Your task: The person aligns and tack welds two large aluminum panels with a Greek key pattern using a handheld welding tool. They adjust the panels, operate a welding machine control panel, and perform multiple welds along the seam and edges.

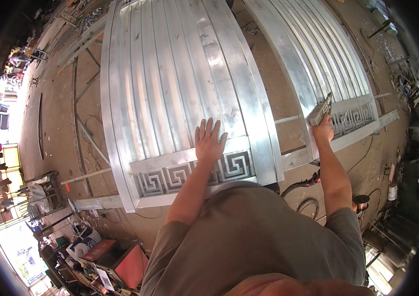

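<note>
My left hand [210,143] lies flat with its fingers apart on a large silvery metal panel [184,89], just above its lower strip of square-spiral fretwork [170,178]. The panel has long ribs running away from me. Out to the right, my right hand [323,130] is closed around a grey, boxy hand tool [320,112] with a narrow dark tip. The tool is over the lower part of a second ribbed metal panel [318,59], beside that panel's own fretwork strip [352,119]; whether it touches the metal I cannot tell.
Metal rails [98,203] support the panels above a brown floor [56,133]. A black cable [298,185] loops near my right side, close to a wire spool [361,200]. A red box [129,266] and clutter stand at lower left. Scrap metal [409,91] lies at far right.
</note>
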`<state>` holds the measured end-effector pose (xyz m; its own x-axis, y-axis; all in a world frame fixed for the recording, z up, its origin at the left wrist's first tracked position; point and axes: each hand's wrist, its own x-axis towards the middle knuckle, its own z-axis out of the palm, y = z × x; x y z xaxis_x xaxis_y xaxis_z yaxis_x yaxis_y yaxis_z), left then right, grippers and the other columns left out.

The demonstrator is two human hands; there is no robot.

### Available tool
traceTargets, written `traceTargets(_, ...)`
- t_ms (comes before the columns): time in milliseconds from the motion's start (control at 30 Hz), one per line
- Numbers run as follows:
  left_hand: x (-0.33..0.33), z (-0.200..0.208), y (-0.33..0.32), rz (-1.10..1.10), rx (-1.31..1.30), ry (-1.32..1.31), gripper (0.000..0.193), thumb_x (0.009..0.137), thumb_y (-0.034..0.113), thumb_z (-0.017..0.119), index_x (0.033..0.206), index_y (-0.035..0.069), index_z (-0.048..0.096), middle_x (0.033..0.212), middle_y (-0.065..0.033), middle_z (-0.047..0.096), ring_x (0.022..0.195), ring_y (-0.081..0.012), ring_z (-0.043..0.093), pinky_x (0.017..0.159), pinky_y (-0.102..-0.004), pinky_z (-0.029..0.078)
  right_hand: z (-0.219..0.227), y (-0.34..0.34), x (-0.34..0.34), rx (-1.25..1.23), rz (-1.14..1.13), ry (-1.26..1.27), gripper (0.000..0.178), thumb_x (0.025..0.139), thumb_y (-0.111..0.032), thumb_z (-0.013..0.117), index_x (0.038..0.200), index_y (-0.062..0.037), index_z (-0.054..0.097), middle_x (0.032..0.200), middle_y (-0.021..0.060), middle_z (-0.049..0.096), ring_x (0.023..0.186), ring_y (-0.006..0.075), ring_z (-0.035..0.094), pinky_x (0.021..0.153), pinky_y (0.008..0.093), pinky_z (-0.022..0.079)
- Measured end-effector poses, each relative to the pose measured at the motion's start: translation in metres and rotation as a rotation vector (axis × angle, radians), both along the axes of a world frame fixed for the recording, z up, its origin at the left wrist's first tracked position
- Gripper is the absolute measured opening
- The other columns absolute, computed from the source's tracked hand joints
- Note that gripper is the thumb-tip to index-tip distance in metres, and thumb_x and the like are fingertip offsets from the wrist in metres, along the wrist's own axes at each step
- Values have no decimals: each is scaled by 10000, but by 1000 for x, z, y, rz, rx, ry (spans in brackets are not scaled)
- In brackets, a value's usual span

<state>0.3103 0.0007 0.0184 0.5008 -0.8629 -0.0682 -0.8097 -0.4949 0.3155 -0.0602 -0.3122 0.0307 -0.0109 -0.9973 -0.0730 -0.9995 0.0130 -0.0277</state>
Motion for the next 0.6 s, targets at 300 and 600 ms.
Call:
traceTargets(300,-1,0,0,-7,-54,-33,604,1088,513,574,1601,194,558,1705,-112,457,1628,-353,316,1346,-540,234,3,1,2,14,-9,6,879,853,-520,832,1551,-156,441,1568,161,566,1206,470,711,974,583,594)
traceTargets(600,-1,0,0,-8,-28,-25,616,1099,526,544,1620,198,534,1722,-107,432,1642,-341,289,1356,-532,207,-3,0,-2,1,3,10,906,859,-507,829,1581,-143,420,1577,167,560,1219,471,705,986,578,590)
